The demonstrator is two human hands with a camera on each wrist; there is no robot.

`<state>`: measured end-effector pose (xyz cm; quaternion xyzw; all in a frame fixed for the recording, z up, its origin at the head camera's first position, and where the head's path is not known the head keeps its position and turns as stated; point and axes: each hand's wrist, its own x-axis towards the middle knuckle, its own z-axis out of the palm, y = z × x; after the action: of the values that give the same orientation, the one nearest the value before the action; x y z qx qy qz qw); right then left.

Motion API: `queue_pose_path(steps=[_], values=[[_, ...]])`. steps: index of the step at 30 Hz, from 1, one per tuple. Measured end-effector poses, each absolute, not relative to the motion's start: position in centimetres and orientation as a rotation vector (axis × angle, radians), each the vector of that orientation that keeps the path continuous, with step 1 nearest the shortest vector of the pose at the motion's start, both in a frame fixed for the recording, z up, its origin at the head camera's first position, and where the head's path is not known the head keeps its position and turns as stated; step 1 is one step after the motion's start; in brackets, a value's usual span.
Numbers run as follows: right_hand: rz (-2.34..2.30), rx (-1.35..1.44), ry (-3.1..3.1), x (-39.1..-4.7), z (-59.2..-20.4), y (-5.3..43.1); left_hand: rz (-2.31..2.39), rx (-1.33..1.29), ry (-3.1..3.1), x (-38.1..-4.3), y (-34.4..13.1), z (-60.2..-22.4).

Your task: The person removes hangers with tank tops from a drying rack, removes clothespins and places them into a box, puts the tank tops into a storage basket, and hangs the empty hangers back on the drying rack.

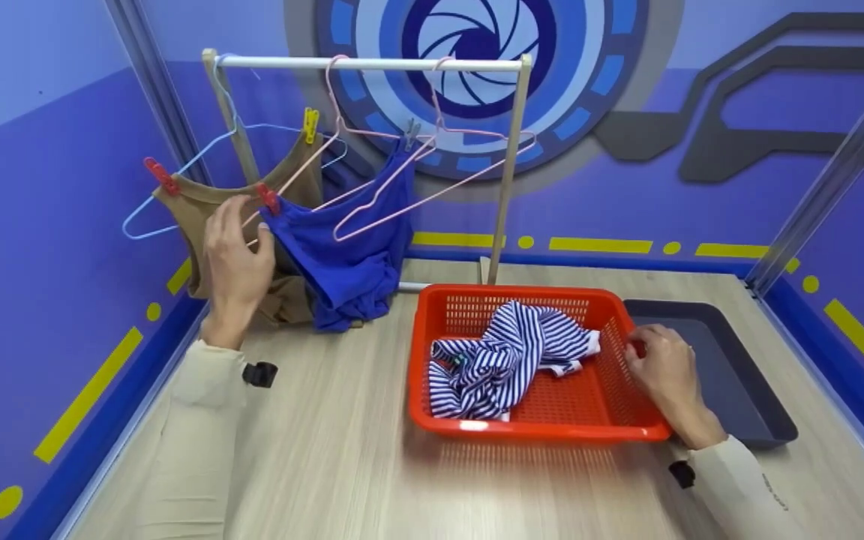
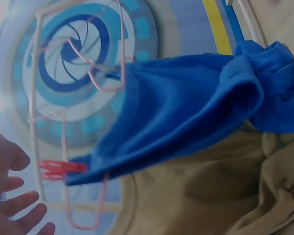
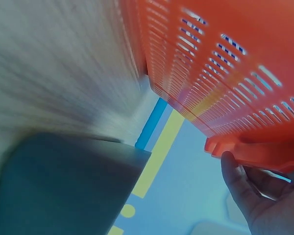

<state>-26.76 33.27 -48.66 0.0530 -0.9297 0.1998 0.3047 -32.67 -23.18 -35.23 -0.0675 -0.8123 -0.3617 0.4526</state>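
My left hand (image 1: 237, 255) is raised beside the blue garment (image 1: 349, 247), its fingers loosely bent and holding nothing. In the left wrist view the fingers (image 2: 24, 208) stand apart from the red clothespin (image 2: 63, 169) on that garment's corner. A grey clothespin (image 1: 412, 133) fixes its other corner to a pink hanger (image 1: 337, 90). My right hand (image 1: 664, 371) grips the right rim of the red plastic basket (image 1: 529, 431); the right wrist view shows the thumb (image 3: 233, 174) at the rim. Inside lies a crumpled striped garment (image 1: 514, 352), navy and white.
A rack (image 1: 372, 64) with a white bar stands at the back left. On it hang a brown garment (image 1: 199, 225), clipped to a blue hanger (image 1: 139, 234), and a bare pink hanger (image 1: 432, 202). A dark grey tray (image 1: 732, 375) lies right of the basket. Printed walls (image 1: 42, 225) enclose the table.
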Motion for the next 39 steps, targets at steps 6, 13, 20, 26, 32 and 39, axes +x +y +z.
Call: queue_pose_path(steps=[6,13,20,26,32,39], values=[[0.534,0.144,-2.462,-26.7,-48.5,33.2,-0.929,-0.053,-2.13,-34.0,-24.3,-36.2],[0.587,0.099,-2.467,-26.7,-48.5,33.2,-0.959,0.004,-2.21,-34.6,-24.6,-36.8],[0.606,0.07,-2.47,-26.7,-48.4,33.2,-0.963,-0.032,-2.192,-34.8,-24.5,-36.9],[0.616,0.06,-2.454,-26.8,-48.6,33.3,-0.9,-0.01,-2.206,-34.7,-24.3,-36.8],[0.628,0.048,-2.452,-26.9,-48.6,33.2,-0.862,0.0,-2.209,-34.5,-24.1,-36.7],[0.622,0.048,-2.453,-26.7,-48.5,33.2,-0.864,-0.045,-2.212,-34.5,-23.7,-36.5]])
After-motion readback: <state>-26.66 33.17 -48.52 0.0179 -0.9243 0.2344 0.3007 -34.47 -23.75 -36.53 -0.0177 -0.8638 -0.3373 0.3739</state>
